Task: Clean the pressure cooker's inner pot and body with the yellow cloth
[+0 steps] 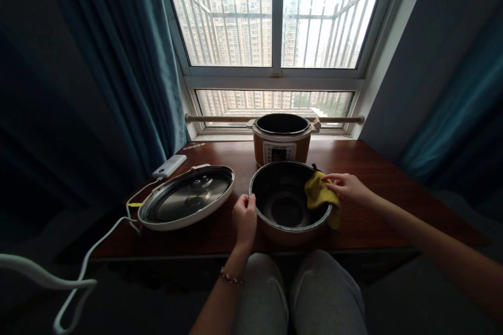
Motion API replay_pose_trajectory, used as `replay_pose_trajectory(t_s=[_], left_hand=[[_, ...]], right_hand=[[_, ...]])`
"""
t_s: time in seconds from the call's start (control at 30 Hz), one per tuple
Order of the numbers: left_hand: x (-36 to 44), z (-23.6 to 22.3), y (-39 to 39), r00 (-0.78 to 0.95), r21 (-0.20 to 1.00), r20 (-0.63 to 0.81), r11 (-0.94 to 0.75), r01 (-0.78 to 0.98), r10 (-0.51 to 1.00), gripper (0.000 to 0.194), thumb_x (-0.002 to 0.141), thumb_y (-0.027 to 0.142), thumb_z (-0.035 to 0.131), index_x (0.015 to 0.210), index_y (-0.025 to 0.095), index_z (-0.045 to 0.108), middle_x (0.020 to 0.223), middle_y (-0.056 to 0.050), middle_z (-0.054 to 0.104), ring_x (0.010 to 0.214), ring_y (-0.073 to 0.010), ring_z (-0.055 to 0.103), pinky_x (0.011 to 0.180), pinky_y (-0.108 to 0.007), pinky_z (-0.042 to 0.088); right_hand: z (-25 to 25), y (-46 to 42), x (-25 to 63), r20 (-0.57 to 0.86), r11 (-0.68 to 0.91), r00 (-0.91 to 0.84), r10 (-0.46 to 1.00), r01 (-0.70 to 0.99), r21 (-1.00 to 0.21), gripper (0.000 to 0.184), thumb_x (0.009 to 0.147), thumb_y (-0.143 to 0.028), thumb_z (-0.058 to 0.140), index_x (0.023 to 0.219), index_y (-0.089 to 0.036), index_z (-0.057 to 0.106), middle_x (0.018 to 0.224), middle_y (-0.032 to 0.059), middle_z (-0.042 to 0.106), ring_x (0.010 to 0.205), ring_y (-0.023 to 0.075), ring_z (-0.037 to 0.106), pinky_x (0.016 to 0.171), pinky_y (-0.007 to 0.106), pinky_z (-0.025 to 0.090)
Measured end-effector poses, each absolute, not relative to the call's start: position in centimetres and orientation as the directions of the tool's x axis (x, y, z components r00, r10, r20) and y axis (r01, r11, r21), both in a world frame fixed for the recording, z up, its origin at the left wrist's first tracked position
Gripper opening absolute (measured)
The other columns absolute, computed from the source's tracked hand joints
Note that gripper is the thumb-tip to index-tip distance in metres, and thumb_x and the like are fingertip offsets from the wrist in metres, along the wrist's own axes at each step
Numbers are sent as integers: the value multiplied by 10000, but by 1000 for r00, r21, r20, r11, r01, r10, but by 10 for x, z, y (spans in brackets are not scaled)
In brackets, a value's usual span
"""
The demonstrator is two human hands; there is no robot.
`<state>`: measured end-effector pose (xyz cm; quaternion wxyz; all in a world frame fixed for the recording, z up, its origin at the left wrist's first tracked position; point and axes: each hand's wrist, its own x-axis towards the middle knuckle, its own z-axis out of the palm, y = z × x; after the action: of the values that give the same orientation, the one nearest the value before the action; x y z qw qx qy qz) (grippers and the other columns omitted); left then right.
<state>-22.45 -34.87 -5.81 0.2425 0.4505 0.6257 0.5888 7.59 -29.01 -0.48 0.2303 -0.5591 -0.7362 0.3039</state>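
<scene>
A dark inner pot (271, 224) with a pale metal rim stands upright on the table near its front edge. My left hand (244, 217) pinches the pot's rim at its left side, thumb and fingers closed on it. Over the right side of the rim hangs a yellow cloth (319, 191), part inside the pot and part outside. My right hand (346, 187) is at the cloth's upper right edge, holding it between thumb and fingers. Right behind the inner pot sits the electric cooker body (261, 146), lidless, its control panel facing me.
The cooker's lid (188, 199) lies underside up on the left of the wooden table (369, 167). Beyond it is a white power bank (170, 166) with a white cable (113, 222) running off the left edge. A barred window and blue curtains (129, 63) border the table.
</scene>
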Motion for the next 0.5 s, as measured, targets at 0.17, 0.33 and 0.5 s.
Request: replay_pose_trajectory(t_s=[0.17, 0.33, 0.5], left_hand=[[-226, -59, -348, -462, 956, 224, -101, 275, 858, 321, 802, 369, 473, 563, 184, 365, 517, 57, 353, 515, -90, 334, 513, -219, 271], [-227, -59, -348, -451, 962, 212, -103, 254, 867, 322, 800, 366, 470, 558, 187, 354, 516, 59, 337, 512, -90, 325, 509, -220, 270], [-223, -59, -348, -497, 960, 203, -72, 270, 844, 325, 806, 353, 461, 548, 189, 350, 499, 59, 343, 497, -92, 330, 510, -228, 260]], right_hand=[[10, -294, 67, 202, 407, -355, 913, 747, -526, 321, 784, -417, 513, 833, -162, 702, 722, 40, 634, 625, 134, 563, 566, 234, 431], [10, -288, 61, 192, 714, -711, 677, 572, -404, 322, 876, -355, 409, 929, -184, 677, 1067, 75, 618, 1096, 202, 504, 980, 352, 352], [1, -288, 59, 93, 765, -771, 630, 595, -247, 454, 925, -353, 289, 766, -184, 679, 852, 54, 668, 1140, 196, 478, 1091, 412, 163]])
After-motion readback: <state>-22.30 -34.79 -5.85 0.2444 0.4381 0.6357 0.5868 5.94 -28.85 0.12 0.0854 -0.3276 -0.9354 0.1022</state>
